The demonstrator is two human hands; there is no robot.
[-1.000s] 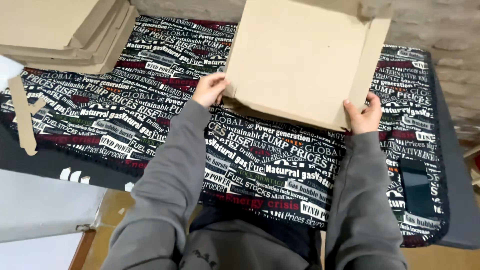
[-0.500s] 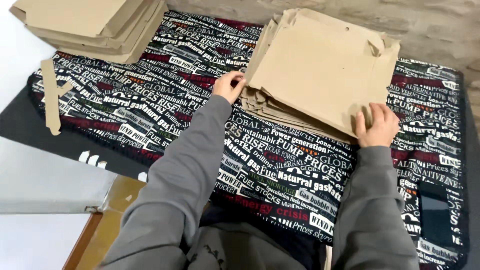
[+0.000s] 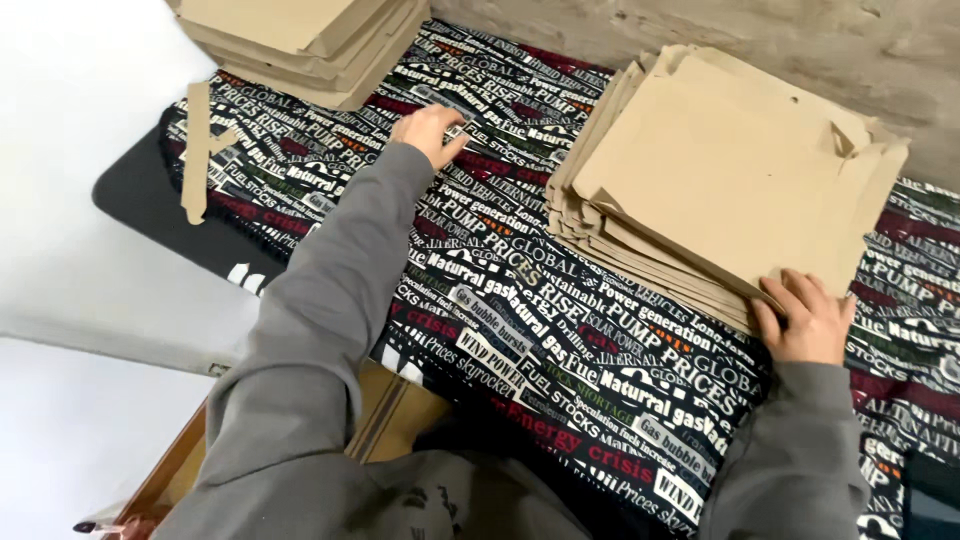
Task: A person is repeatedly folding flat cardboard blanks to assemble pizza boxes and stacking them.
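Observation:
A stack of flat brown cardboard sheets lies on the right of a table covered with a black cloth printed with lettering. My right hand rests on the stack's near corner, fingers pressing its edge. My left hand hovers over the cloth, fingers loosely together and holding nothing, close to a second pile of brown cardboard at the far left. Both arms wear grey sleeves.
A narrow cardboard strip lies at the cloth's left edge. A rough grey wall runs behind the table. White surface lies to the left, and a wooden edge shows below.
The sheet my hands held up has been laid down on the right stack. My left hand let go and moved left toward the far pile. The right hand stays on the stack.

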